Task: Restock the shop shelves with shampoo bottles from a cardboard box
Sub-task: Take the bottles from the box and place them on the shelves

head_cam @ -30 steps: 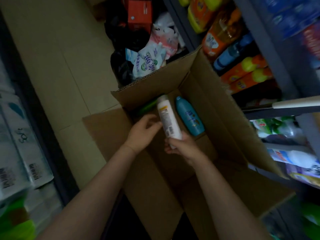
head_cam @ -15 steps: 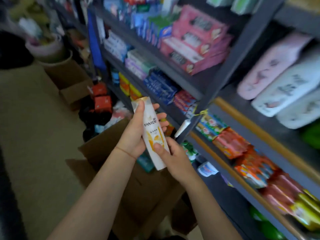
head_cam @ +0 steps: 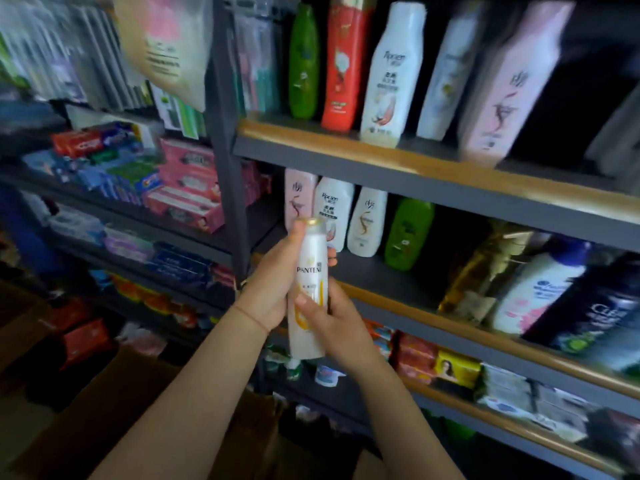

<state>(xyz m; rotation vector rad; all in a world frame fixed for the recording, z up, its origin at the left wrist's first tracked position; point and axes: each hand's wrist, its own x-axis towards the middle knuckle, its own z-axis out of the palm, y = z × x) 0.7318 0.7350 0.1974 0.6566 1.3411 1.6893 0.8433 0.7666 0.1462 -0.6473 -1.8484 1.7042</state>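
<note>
The white Pantene shampoo bottle [head_cam: 310, 289], which a second ago lay in the cardboard box [head_cam: 114, 420], is now up at shelf height, upright, cap on top, just in front of the front edge of the middle shelf [head_cam: 408, 299]. Your left hand [head_cam: 273, 292] has its grip wrapped round the upper body from behind, and your right hand [head_cam: 332, 323] pinches the lower half. Beside the green bottle [head_cam: 408, 233], that shelf looks to have a free gap, so placing should come next.

bottle [head_cam: 309, 289] before shelf [head_cam: 433, 171], box [head_cam: 114, 410] below
</note>
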